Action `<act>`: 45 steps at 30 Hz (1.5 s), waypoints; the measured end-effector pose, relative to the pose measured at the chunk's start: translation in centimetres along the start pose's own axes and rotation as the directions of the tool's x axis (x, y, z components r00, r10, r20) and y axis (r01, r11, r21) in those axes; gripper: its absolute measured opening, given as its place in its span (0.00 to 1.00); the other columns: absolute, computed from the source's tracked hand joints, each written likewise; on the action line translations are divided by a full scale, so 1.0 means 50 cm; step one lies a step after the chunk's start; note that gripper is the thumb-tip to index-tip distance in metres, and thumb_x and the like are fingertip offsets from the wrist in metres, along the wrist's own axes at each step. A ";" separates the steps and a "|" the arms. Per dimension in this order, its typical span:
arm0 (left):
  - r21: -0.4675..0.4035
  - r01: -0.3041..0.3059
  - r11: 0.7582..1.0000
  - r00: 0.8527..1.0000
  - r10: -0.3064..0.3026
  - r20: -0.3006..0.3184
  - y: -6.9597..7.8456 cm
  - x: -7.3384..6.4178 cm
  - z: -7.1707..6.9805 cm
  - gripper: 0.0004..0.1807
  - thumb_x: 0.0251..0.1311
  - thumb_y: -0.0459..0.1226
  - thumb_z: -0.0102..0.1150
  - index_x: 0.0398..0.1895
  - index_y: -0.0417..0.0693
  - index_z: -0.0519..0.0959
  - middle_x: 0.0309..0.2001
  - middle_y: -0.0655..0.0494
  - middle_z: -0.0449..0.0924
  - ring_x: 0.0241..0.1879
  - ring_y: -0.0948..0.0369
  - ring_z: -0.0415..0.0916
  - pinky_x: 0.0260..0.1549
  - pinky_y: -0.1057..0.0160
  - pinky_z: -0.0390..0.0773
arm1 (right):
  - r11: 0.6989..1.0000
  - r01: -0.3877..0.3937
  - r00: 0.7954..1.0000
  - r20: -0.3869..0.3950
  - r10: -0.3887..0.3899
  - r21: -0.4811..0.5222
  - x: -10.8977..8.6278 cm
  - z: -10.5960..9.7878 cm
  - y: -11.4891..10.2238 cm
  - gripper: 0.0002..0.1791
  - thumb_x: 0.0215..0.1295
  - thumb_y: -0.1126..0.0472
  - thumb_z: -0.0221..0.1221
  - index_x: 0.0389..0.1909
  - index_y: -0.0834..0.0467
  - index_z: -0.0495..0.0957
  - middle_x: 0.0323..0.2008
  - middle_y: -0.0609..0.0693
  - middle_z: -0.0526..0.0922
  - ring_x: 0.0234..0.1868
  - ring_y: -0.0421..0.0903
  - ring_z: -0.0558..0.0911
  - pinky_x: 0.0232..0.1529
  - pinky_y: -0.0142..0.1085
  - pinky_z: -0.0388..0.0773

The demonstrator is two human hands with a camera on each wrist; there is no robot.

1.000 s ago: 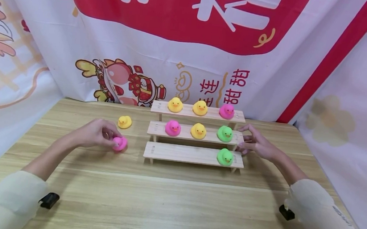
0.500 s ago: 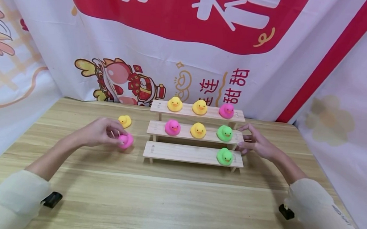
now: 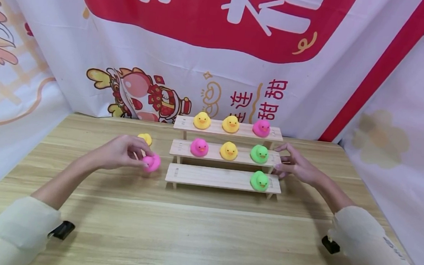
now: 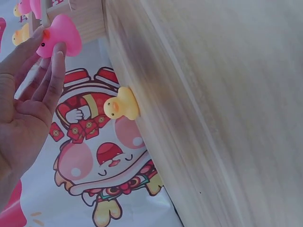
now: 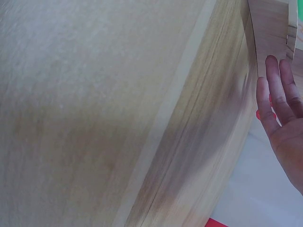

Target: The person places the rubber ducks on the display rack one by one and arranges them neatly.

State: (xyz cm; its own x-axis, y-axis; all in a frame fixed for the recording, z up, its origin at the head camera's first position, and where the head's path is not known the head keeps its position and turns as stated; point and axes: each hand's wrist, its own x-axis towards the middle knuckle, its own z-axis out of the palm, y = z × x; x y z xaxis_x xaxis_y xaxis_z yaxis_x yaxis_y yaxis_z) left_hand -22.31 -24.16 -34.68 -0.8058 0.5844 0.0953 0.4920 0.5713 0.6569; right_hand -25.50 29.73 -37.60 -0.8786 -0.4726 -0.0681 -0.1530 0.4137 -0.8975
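Note:
In the head view my left hand point(image 3: 130, 152) pinches a pink rubber duck point(image 3: 151, 163) between thumb and fingers, held above the table left of a three-tier wooden stand point(image 3: 208, 177). The same pink duck point(image 4: 66, 35) shows at the fingertips in the left wrist view. Behind the hand, a yellow rubber duck point(image 3: 145, 138) sits on the table, partly covered. My right hand point(image 3: 300, 165) rests its fingertips against the stand's right end. Fairly straight fingers point(image 5: 274, 90) lie beside the stand's side in the right wrist view.
The stand's top tier bears two yellow ducks point(image 3: 230, 124) and a pink one point(image 3: 261, 128). Its middle tier holds pink, yellow and green point(image 3: 259, 154) ducks. One green duck point(image 3: 260, 181) stands at the right of the bottom tier. A printed cloth point(image 3: 216, 78) hangs behind the table.
My left hand has moved right with the pink duck, toward the stand, now covering more of the yellow duck. The right hand stays in place at the stand.

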 end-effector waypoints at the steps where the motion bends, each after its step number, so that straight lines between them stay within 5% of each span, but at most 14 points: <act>1: -0.006 -0.001 1.000 1.000 0.001 -0.002 0.001 0.000 0.000 0.14 0.57 0.31 0.76 0.47 0.41 0.88 0.44 0.51 0.86 0.37 0.60 0.84 0.37 0.65 0.86 | 1.000 0.001 1.000 0.000 -0.001 0.000 0.000 0.000 0.000 0.25 0.73 0.70 0.56 0.64 0.68 0.55 0.49 0.69 0.82 0.44 0.53 0.86 0.44 0.53 0.87; 27: -0.025 -0.083 0.996 0.996 0.084 0.040 0.061 0.016 0.020 0.15 0.51 0.33 0.81 0.42 0.41 0.89 0.36 0.56 0.83 0.35 0.58 0.80 0.35 0.65 0.85 | 1.000 0.005 1.000 0.000 -0.005 -0.008 0.001 0.000 0.002 0.25 0.74 0.69 0.56 0.64 0.68 0.55 0.53 0.71 0.81 0.46 0.56 0.86 0.44 0.52 0.87; 45: -0.042 -0.152 0.987 0.985 0.155 0.072 0.076 0.036 0.049 0.12 0.51 0.30 0.78 0.40 0.40 0.89 0.34 0.57 0.83 0.31 0.62 0.80 0.32 0.65 0.85 | 1.000 0.006 1.000 0.002 -0.006 -0.008 0.001 -0.001 0.001 0.26 0.74 0.69 0.56 0.65 0.68 0.55 0.52 0.71 0.82 0.46 0.57 0.87 0.44 0.52 0.87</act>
State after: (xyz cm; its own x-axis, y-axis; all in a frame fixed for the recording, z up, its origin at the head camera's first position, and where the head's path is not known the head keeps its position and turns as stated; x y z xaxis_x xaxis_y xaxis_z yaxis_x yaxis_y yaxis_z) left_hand -21.10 -19.52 -33.83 -0.6941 0.7058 0.1417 0.5947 0.4512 0.6654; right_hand -25.57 29.79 -37.64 -0.8767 -0.4767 -0.0638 -0.1619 0.4175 -0.8941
